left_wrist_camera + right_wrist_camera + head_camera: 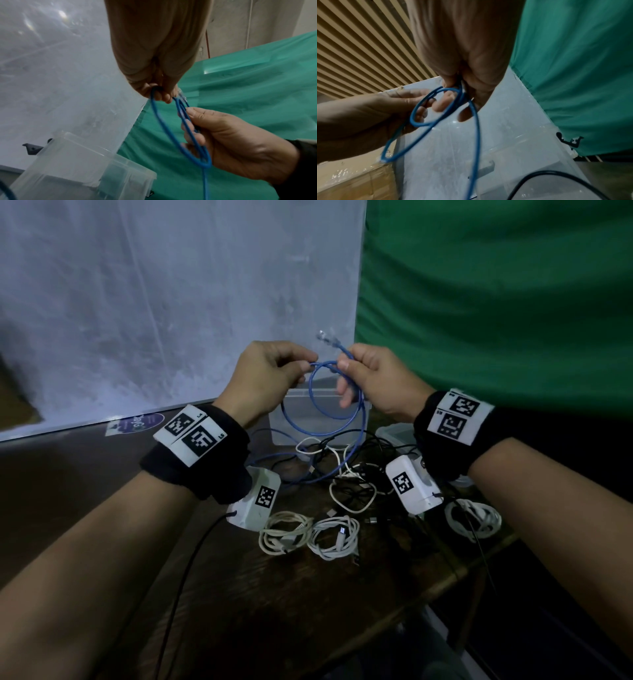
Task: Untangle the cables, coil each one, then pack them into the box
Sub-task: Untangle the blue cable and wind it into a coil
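Note:
Both hands hold a blue network cable (318, 435) in the air above a clear plastic box (281, 430). My left hand (306, 362) pinches the top of the loops between thumb and fingers. My right hand (344, 359) grips the cable just below its clear plug (325, 336), which points up and left. Two or three loops hang between the hands. In the left wrist view the left hand (161, 93) pinches the blue cable (193, 154) while the right hand (193, 121) curls round it. The cable's tail drops into the tangle on the table.
A tangle of black, white and blue cables (346, 474) lies in front of the box. Coiled white cables (286, 530) (334, 537) (474, 518) lie nearer me. A clear lid (397, 433) sits right of the box. A white panel (171, 302) and green cloth (496, 302) stand behind.

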`<state>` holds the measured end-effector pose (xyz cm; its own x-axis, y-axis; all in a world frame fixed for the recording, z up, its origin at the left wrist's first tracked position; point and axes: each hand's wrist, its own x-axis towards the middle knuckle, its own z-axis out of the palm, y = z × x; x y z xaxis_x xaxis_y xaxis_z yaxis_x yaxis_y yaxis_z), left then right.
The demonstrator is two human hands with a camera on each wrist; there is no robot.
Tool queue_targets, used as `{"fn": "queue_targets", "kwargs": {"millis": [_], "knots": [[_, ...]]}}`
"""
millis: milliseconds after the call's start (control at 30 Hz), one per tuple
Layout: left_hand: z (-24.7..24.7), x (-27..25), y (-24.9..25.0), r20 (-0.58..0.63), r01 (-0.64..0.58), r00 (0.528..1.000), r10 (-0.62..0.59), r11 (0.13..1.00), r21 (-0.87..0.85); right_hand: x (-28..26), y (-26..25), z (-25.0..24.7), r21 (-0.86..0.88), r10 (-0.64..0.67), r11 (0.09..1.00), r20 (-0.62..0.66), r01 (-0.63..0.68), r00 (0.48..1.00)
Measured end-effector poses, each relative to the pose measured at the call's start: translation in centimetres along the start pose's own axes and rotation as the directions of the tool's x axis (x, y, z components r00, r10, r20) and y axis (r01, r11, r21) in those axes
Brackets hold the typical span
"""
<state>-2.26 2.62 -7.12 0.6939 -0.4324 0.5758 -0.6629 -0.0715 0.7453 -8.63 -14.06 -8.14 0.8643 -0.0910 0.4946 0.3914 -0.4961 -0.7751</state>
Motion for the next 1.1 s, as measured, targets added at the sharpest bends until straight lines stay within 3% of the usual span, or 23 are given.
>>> {"fn": "queue_targets", "kwargs": {"millis": [200, 333, 500, 600, 700, 800, 867, 967, 1033, 1100], "knots": [[0.0, -0.8, -0.7, 0.056, 0.160, 0.987, -0.152, 0.968, -0.194, 0.6, -0.3, -0.2, 0.249, 0.168, 0.961, -0.189, -0.119, 0.967], [0.3, -0.5, -0.8, -0.024, 0.135, 0.989, -0.146, 0.957, -0.255, 0.3, 0.1, -0.1, 0.183, 0.178, 0.970, -0.089, -0.160, 0.980], [0.9, -0.3, -0.7, 0.079, 0.010, 0.997, -0.007, 0.999, -0.040, -0.5, -0.1, 0.4, 0.103, 0.167, 0.979, 0.093, -0.176, 0.982], [1.0, -0.2, -1.0, 0.062, -0.001, 0.998, -0.001, 1.000, 0.023, -0.4, -0.4, 0.4, 0.143, 0.199, 0.969, 0.049, -0.204, 0.979], [0.9, -0.5, -1.0, 0.055, 0.045, 0.998, -0.042, 0.998, -0.053, -0.2, -0.8, 0.4, 0.270, 0.250, 0.934, -0.021, -0.235, 0.968], [1.2, -0.5, -1.1, 0.086, 0.044, 0.996, -0.038, 0.997, -0.067, -0.5, -1.0, 0.2, 0.329, 0.274, 0.905, 0.028, -0.268, 0.961], [1.2, -0.5, -1.2, 0.111, 0.026, 0.993, -0.025, 1.000, -0.008, -0.7, -0.9, 0.0, 0.308, 0.276, 0.910, 0.053, -0.279, 0.960], [0.7, -0.7, -1.6, 0.145, 0.025, 0.988, -0.054, 0.980, 0.195, -0.5, -0.7, -0.3, 0.292, 0.284, 0.918, -0.012, -0.269, 0.959], [0.0, -0.9, -2.3, 0.140, 0.088, 0.977, -0.158, 0.908, 0.409, -0.3, -0.6, -0.6, 0.316, 0.297, 0.912, -0.066, -0.262, 0.953], [-0.8, -1.1, -3.1, 0.092, 0.228, 0.939, -0.331, 0.802, 0.552, -0.2, -0.5, -0.8, 0.350, 0.313, 0.900, -0.102, -0.260, 0.944]]}}
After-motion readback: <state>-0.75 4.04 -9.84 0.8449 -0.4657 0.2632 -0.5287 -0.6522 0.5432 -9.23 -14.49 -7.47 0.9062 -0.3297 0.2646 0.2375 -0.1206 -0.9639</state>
